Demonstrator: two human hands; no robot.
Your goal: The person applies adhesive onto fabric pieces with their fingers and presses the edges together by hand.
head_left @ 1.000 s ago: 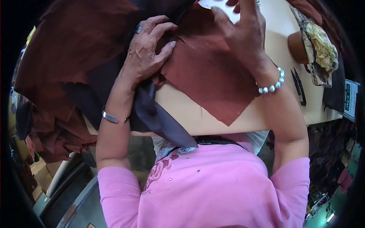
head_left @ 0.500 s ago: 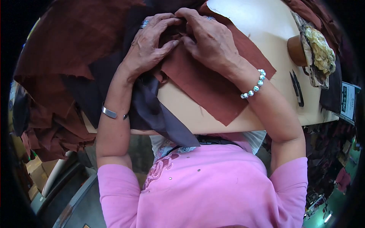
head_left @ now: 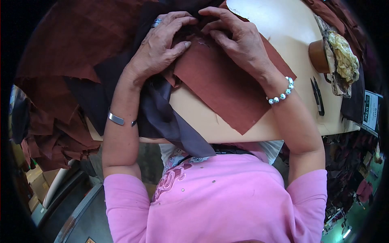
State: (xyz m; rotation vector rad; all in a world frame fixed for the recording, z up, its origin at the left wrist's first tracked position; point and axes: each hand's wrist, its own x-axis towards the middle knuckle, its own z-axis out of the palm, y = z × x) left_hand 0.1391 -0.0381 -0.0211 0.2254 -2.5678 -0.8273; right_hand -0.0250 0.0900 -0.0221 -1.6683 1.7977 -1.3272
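Observation:
A reddish-brown piece of cloth (head_left: 227,85) lies slantwise on the pale table, with frayed threads at its far end between my hands. My left hand (head_left: 164,44) rests on the far left part of the cloth, its fingers bent and its thumb apart from them. Just right of it, my right hand (head_left: 241,40) hovers over or touches the cloth's far end, index finger stretched and the other fingers curled. I cannot make out anything held in either hand. Dark cloth (head_left: 156,105) runs under my left wrist, and one strip of it hangs over the table's near edge.
Black thread snips (head_left: 317,97) lie on the table (head_left: 279,24) at the right. Beyond them are a brown cup-like object (head_left: 318,56) and a crumpled yellowish plastic wrap (head_left: 343,58). Large brown cloth (head_left: 77,44) covers the left side and drapes off the edge.
My right hand has shifted to the right and its fingers have spread, uncovering frayed threads at the cloth's far end. My left hand stays nearly in place.

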